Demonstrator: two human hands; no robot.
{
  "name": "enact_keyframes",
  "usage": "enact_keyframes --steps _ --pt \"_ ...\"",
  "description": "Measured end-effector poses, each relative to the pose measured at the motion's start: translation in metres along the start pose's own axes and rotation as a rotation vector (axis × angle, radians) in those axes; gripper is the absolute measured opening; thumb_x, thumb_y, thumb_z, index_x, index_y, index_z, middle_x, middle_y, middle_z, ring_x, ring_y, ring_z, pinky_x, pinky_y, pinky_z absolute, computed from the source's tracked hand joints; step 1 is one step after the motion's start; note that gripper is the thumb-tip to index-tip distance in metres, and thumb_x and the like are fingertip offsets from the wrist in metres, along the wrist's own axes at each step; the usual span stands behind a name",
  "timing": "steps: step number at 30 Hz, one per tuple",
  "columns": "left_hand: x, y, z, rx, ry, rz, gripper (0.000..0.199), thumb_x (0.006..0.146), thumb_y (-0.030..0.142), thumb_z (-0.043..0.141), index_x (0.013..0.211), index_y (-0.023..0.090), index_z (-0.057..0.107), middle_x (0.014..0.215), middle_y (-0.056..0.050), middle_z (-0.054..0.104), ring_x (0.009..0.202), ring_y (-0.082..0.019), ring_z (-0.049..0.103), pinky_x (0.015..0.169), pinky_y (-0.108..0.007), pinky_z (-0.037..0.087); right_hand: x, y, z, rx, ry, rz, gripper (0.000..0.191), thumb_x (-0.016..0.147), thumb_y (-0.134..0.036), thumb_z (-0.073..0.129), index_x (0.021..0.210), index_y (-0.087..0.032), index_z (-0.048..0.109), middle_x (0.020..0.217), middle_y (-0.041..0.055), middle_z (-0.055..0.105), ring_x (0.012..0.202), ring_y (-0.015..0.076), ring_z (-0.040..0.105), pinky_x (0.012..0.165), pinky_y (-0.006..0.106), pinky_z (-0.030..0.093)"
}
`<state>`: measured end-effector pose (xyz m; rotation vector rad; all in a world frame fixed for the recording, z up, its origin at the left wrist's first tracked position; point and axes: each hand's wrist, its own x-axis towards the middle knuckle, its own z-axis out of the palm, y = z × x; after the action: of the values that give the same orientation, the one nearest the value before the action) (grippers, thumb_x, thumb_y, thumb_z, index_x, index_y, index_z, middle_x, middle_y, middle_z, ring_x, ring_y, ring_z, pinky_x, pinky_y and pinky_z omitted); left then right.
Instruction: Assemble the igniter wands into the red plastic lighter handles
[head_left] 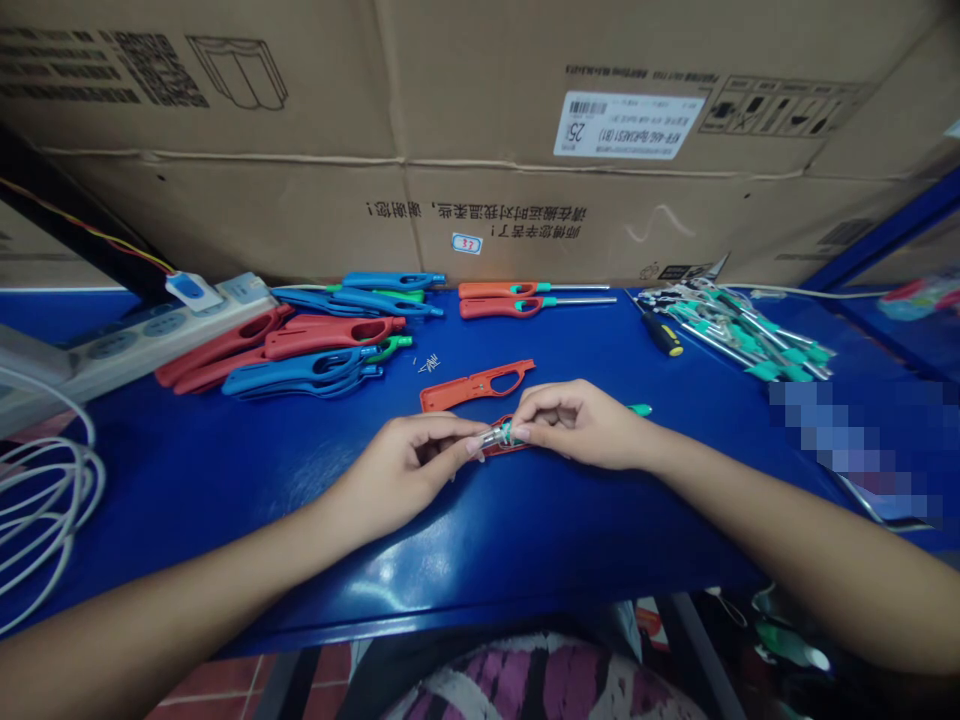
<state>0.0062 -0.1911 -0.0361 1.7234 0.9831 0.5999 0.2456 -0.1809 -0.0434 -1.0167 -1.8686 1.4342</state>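
Observation:
My left hand (420, 462) pinches a small silvery, clear part (491, 438) near the table's middle. Close on its right, my right hand (574, 425) has its fingers pressed together on the green piece (508, 432) at that part's end. Beneath the hands lies an orange-red lighter half-shell (504, 450), mostly covered by the fingers. A green tip (640, 409) shows beyond my right hand. Just behind the hands rests another orange half-shell (476, 386), its inner side up.
Blue and red handle shells (315, 372) are piled at the left beside a power strip (161, 325). Tiny screws (429, 364), two assembled lighters (525, 306), a screwdriver (663, 334) and metal rod assemblies (750, 330) lie further back. A cardboard box (480, 120) stands behind.

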Motion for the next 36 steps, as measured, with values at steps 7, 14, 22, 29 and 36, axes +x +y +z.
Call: enact_keyframes --steps 7,14,22,29,36 --pt "0.002 0.0 -0.001 -0.036 0.009 -0.018 0.031 0.09 0.032 0.063 0.108 0.012 0.078 0.079 -0.005 0.074 0.06 -0.012 0.057 0.056 -0.022 0.046 -0.003 -0.005 0.001 0.02 0.009 0.027 0.015 0.091 -0.029 0.065 0.086 -0.015 0.066 0.073 -0.0024 0.062 0.058 0.0071 0.052 0.056 0.022 0.042" --pt "0.002 -0.001 -0.001 -0.041 -0.002 -0.027 0.03 0.09 0.032 0.063 0.107 0.012 0.078 0.079 -0.005 0.074 0.059 -0.011 0.057 0.055 -0.021 0.045 -0.001 0.0 0.004 0.008 0.067 0.028 0.021 0.089 -0.037 0.067 0.085 -0.016 0.066 0.075 -0.0008 0.061 0.061 0.0085 0.053 0.057 0.023 0.042" --pt "0.001 -0.003 0.0 -0.033 -0.025 -0.011 0.031 0.092 0.032 0.061 0.11 0.012 0.077 0.082 -0.006 0.075 0.061 -0.012 0.057 0.056 -0.022 0.046 -0.002 0.004 0.005 -0.059 0.069 -0.009 0.021 0.09 -0.036 0.065 0.086 -0.016 0.068 0.083 0.0034 0.064 0.07 0.0118 0.057 0.063 0.026 0.045" --pt "0.002 -0.002 -0.001 -0.073 -0.036 -0.018 0.029 0.091 0.032 0.063 0.109 0.014 0.078 0.078 -0.005 0.075 0.058 -0.011 0.057 0.055 -0.021 0.047 -0.003 0.0 0.005 -0.009 0.081 -0.068 0.016 0.089 -0.031 0.068 0.084 -0.015 0.069 0.083 0.0032 0.067 0.067 0.0099 0.059 0.06 0.023 0.047" --pt "0.003 -0.003 -0.003 -0.127 -0.002 -0.078 0.032 0.088 0.036 0.066 0.11 0.015 0.078 0.071 -0.004 0.071 0.055 -0.011 0.055 0.047 -0.018 0.045 -0.002 -0.001 0.0 0.105 0.046 0.12 0.026 0.088 -0.041 0.071 0.089 -0.015 0.066 0.054 -0.0072 0.053 0.038 0.0052 0.045 0.035 0.018 0.034"
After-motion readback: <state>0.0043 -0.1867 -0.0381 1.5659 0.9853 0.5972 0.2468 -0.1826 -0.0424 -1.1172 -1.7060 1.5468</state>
